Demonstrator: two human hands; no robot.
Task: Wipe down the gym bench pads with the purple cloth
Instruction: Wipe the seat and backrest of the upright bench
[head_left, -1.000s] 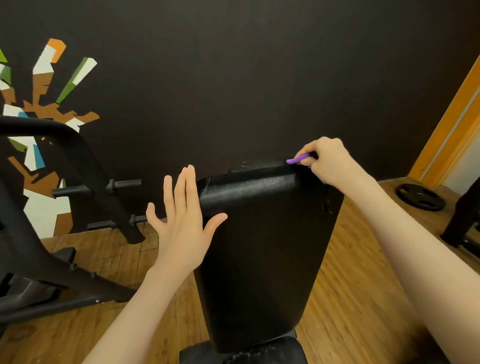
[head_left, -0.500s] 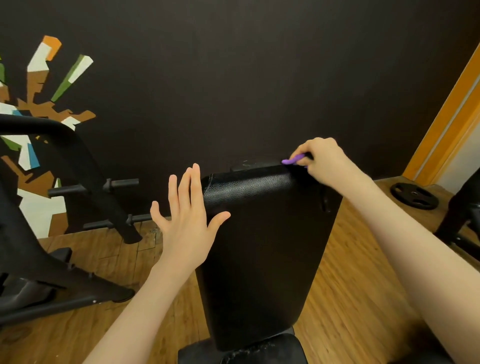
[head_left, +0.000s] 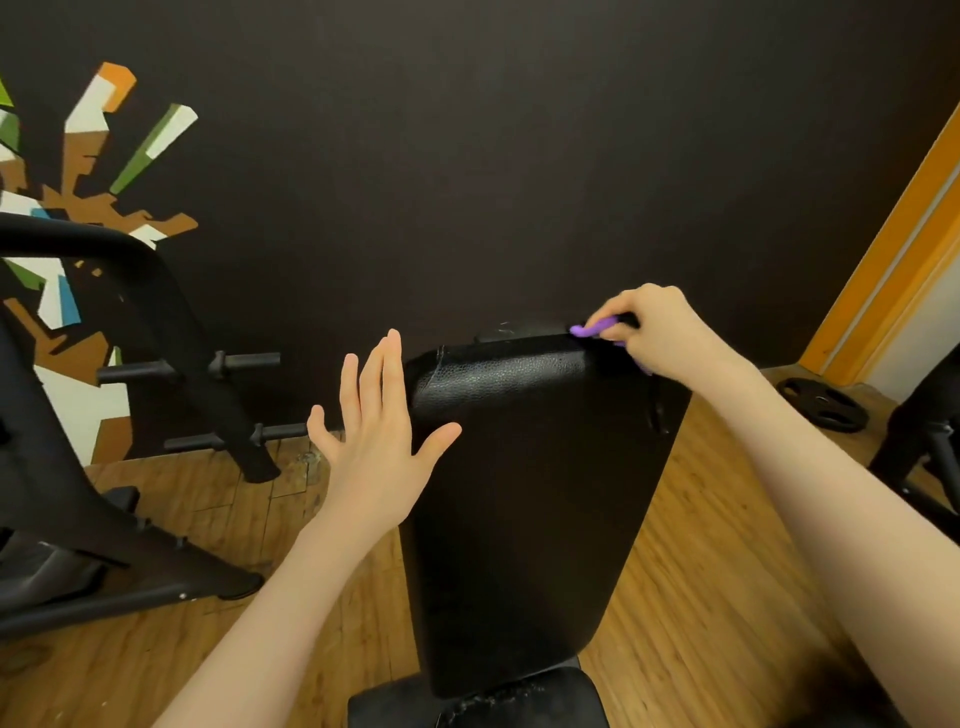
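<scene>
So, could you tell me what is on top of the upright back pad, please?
The right hand rests at the back pad's top right corner, gripping the purple cloth. Only a small purple end shows; the rest is hidden inside the fist.

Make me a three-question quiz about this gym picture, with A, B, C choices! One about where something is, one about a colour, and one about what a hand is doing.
1. Where is the cloth?
A. at the top edge of the back pad
B. on the floor
C. on the weight plate

2. What colour is the cloth?
A. green
B. purple
C. white

3. What is the left hand doing?
A. gripping the cloth
B. making a fist
C. held open with straight fingers

Answers:
1. A, since the right hand holds the cloth at the pad's top right corner.
2. B, since a purple bit sticks out from the right hand's fingers.
3. C, since its fingers are spread and straight beside the pad, holding nothing.
</scene>
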